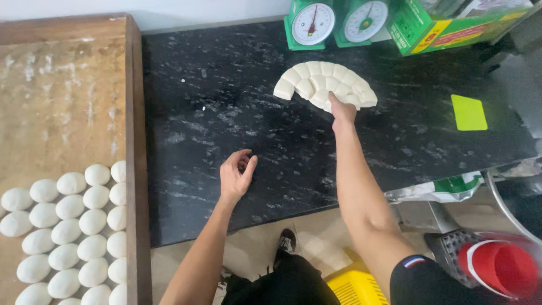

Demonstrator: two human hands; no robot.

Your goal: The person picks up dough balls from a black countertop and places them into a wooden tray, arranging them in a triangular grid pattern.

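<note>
Two hands over a black bench [226,113] | right hand [342,113] stretched far forward, fingertips hidden against the fan of cut dough pieces [324,83], grip unclear | left hand [236,176] loosely curled, empty, resting on bench | dough balls [73,237] on wooden board [68,101] at left, partly cut off

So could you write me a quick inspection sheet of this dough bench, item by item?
Surface: black marbled counter, a few white crumbs on it.
Job's things: fan of cut dough pieces near the back edge; rows of rounded dough balls on a floured wooden board at the left.
Clutter: yellow-green flat scraper; two green dial scales; green carton.
Grippers: right hand reaches into the cut dough, touching it; left hand rests loosely curled on the counter, holding nothing visible.
Cables: nothing seen.
Surroundings: red cup, yellow crate and a plastic bag below the counter.
</note>
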